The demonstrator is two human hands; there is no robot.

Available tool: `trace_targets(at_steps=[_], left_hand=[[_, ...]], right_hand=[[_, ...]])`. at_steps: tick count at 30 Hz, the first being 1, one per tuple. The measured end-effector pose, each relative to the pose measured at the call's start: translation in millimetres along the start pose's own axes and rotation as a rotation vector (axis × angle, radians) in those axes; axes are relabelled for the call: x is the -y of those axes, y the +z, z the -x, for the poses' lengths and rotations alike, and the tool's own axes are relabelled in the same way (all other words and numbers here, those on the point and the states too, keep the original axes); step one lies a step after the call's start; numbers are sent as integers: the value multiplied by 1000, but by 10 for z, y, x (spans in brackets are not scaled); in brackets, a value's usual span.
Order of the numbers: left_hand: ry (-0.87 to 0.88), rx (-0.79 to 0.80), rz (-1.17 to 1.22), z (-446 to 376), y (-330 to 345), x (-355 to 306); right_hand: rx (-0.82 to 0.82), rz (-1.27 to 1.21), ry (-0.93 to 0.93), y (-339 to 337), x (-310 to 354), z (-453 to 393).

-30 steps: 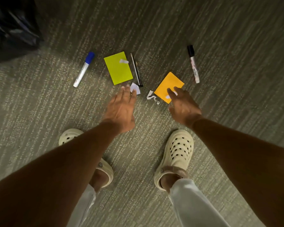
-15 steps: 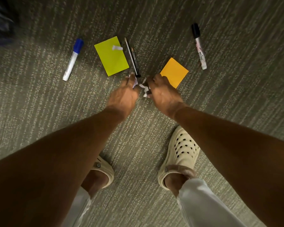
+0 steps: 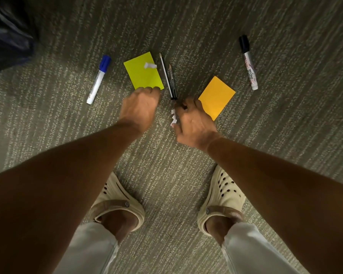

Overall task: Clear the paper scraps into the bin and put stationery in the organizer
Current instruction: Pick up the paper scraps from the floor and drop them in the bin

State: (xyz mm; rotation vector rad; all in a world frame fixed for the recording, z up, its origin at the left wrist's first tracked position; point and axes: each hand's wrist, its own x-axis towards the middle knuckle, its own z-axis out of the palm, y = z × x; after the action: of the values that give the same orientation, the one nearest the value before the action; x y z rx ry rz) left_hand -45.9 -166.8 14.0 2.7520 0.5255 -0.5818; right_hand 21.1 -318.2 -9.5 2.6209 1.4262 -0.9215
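Observation:
My right hand (image 3: 194, 123) is shut on crumpled white paper scraps (image 3: 173, 118) that stick out at its left side, just below the ends of two pencils (image 3: 168, 76). My left hand (image 3: 140, 108) has its fingers curled down at the lower edge of a lime-green sticky pad (image 3: 142, 76); what is under them is hidden. One small white scrap (image 3: 150, 65) lies on that pad. An orange sticky pad (image 3: 217, 95) lies right of my right hand. A blue-capped marker (image 3: 98, 80) lies at the left and a black-capped marker (image 3: 248, 62) at the right.
Everything lies on a grey striped carpet (image 3: 285, 125). A dark plastic bag (image 3: 8, 34) fills the top left corner. My feet in cream clogs (image 3: 117, 200) stand below the hands.
My right hand has closed on the white scraps and lifted them off the carpet. My left hand shifted left to the green pad's lower edge. The view has tilted slightly.

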Motion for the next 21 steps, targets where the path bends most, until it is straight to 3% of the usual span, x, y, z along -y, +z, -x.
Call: trace_targets(at_steps=[5, 21], left_hand=[[-14, -89, -118, -293, -130, 138], [2, 68, -238, -718, -95, 232]], right_hand=[[16, -55, 29, -27, 47, -32], [150, 76, -29, -90, 234, -51]])
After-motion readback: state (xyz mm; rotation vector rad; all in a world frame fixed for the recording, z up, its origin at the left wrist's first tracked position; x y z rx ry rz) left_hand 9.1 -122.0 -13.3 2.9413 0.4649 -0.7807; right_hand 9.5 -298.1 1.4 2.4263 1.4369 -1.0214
